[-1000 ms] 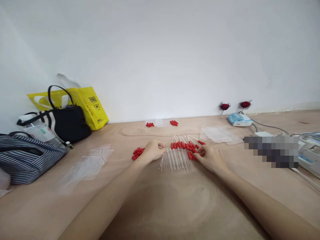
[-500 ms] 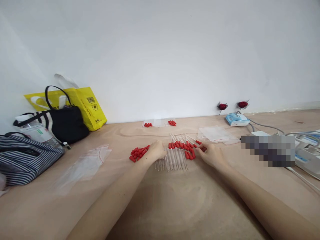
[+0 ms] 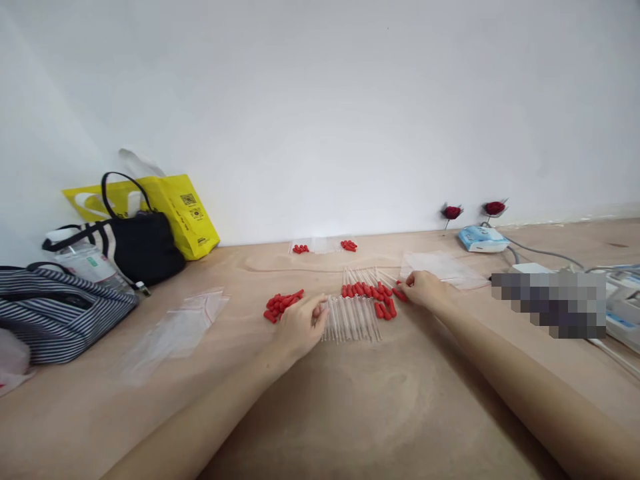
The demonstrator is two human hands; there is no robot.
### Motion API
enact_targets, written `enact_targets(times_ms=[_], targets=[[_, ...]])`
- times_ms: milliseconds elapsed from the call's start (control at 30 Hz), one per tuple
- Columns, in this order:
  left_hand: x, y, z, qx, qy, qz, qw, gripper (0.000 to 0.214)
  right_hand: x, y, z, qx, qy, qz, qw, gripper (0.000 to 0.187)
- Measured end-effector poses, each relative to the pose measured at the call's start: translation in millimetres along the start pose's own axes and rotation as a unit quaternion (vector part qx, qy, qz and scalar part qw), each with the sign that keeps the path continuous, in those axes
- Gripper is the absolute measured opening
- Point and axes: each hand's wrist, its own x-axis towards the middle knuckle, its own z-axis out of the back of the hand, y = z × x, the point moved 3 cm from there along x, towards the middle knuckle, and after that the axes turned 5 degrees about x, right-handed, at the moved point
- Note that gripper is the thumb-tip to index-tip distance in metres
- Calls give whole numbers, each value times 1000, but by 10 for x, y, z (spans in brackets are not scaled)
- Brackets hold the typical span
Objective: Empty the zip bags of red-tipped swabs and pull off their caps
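Note:
A row of clear glass dropper tubes (image 3: 353, 320) lies side by side in front of me. At its left end my left hand (image 3: 301, 325) has its fingers curled in, pinching a glass tube that is mostly hidden. My right hand (image 3: 425, 291) is closed at the fingertips on a red rubber bulb (image 3: 399, 294), right of the row. Behind the tubes, droppers with red bulbs (image 3: 367, 290) lie with their glass stems pointing away. A few loose red bulbs (image 3: 385, 310) rest between the row and my right hand. Another pile of red bulbs (image 3: 280, 304) sits beyond my left hand.
Clear zip bags (image 3: 183, 327) lie at left, with more bags (image 3: 445, 269) at right. Bagged red bulbs (image 3: 349, 246) are by the wall. A striped bag (image 3: 65, 313), black bag (image 3: 150, 247) and yellow bag (image 3: 193, 220) stand left. Tissues (image 3: 483, 239) and cables lie right.
My left hand has come back toward me, to the left end of the tube row. My right hand has moved slightly away and holds a red bulb; the view has shifted a little.

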Motion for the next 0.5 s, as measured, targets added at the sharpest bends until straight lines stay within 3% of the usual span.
enact_targets(times_ms=[100,233,433,500], targets=[[-223,72,-12,1,-61,-58,996,16,-2,31,-36,-16,-2,8,1000,27],[-315,88,-31,-12,-90,-75,993,13,-61,73,-43,-28,-13,15,999,27],[-285,47,-17,-12,-104,-89,990,13,-233,114,157,-121,-133,122,976,24],[-285,63,-22,-16,-98,-84,991,12,-311,130,242,-107,-178,131,969,26]])
